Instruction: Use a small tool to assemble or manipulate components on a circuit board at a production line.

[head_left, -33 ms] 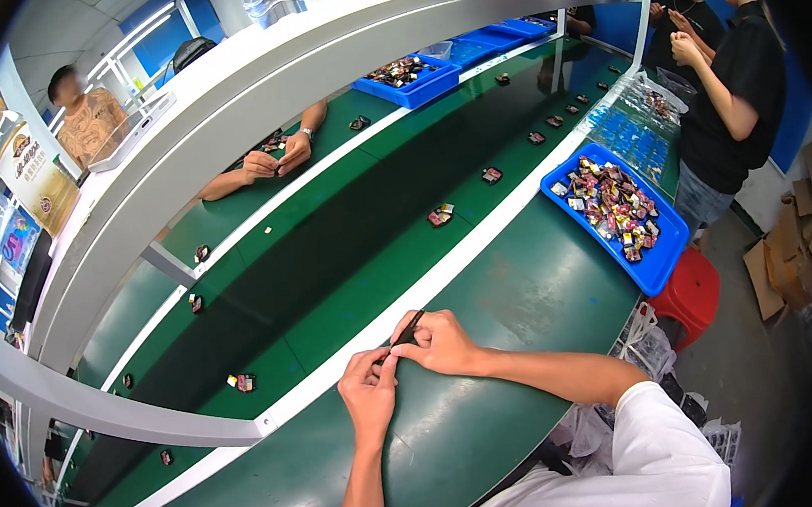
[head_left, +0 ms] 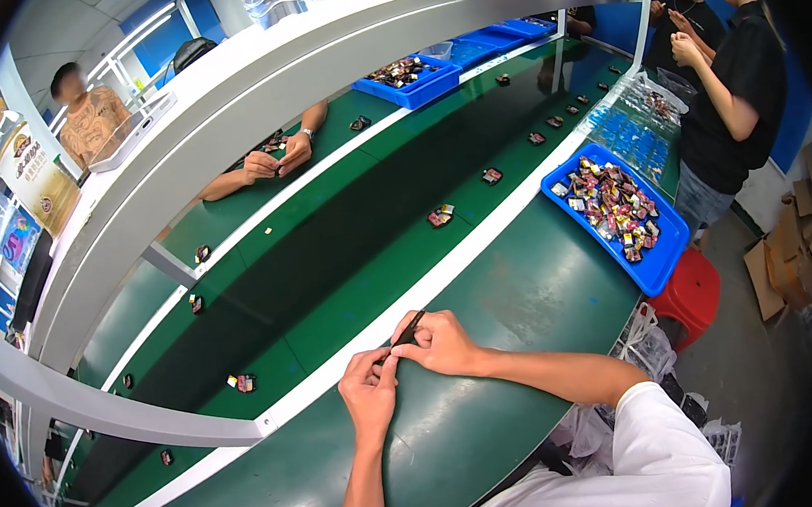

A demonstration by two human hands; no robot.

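Observation:
My right hand (head_left: 443,347) is closed around a slim black stick-like tool (head_left: 411,326), possibly tweezers or a pen; its exact kind does not show. Close against it, my left hand (head_left: 368,384) is pinched, its fingertips meeting those of the right at the tool's lower end. Whatever the left fingers grip is hidden or too small to name. Both hands are over the green worktable (head_left: 512,288), beside the white rail at its far edge.
Beyond the rail runs a green conveyor belt (head_left: 334,306) carrying small dark-and-pink parts (head_left: 440,215). A blue tray (head_left: 561,207) heaped with similar parts sits at right, above a red stool (head_left: 690,298). A grey shelf frame (head_left: 134,404) arches at left. Co-workers' hands (head_left: 277,159) work across the belt.

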